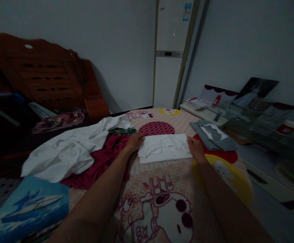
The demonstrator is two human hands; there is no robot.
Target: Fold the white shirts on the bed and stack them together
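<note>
Centre: folded garment (167, 148), plain white. Clock read from it. 9 o'clock: satiny fabric (109, 152), solid maroon; farther out, rumpled cloth (58, 153), white. 8: printed textile (51, 184), blue. 3: folded clothing (223, 144), grey with white patch. Cover (184, 168): pinkish beige, pale lattice; maroon-outlined cartoon dog (168, 219) at 6.

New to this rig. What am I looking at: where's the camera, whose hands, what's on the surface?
No machine here: one head-worn camera looks forward and down at a person's own bare arms. The left hand and right hand hold opposite side edges of a folded white fabric rectangle. It lies on a pink cartoon-printed cover. To the left are a rumpled white cloth and a shiny dark-red cloth; to the right, a folded grey garment with a white patch.
</note>
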